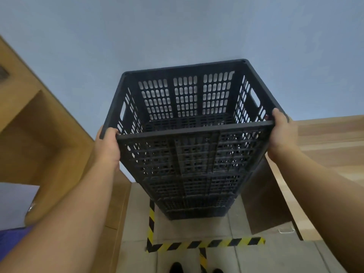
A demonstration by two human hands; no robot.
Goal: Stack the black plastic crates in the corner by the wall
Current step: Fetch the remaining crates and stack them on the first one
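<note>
top crate [189,99]: black plastic, matt, walls pierced with rows of slots, smooth solid rim
crates beneath [197,186]: the same black slotted plastic, dull, faintly dusty in look
wall [177,26]: painted, flat pale blue-grey, smooth and without shine
cabinet at left [45,134]: wood-look panels, tan, smooth with a low sheen
furniture at right [331,138]: pale wood grain, smooth
floor [177,229]: grey tiles, matt, joints showing
floor tape [206,244]: yellow-and-black striped, slightly glossy
left hand [108,146]: bare skin
right hand [281,134]: bare skin
</note>
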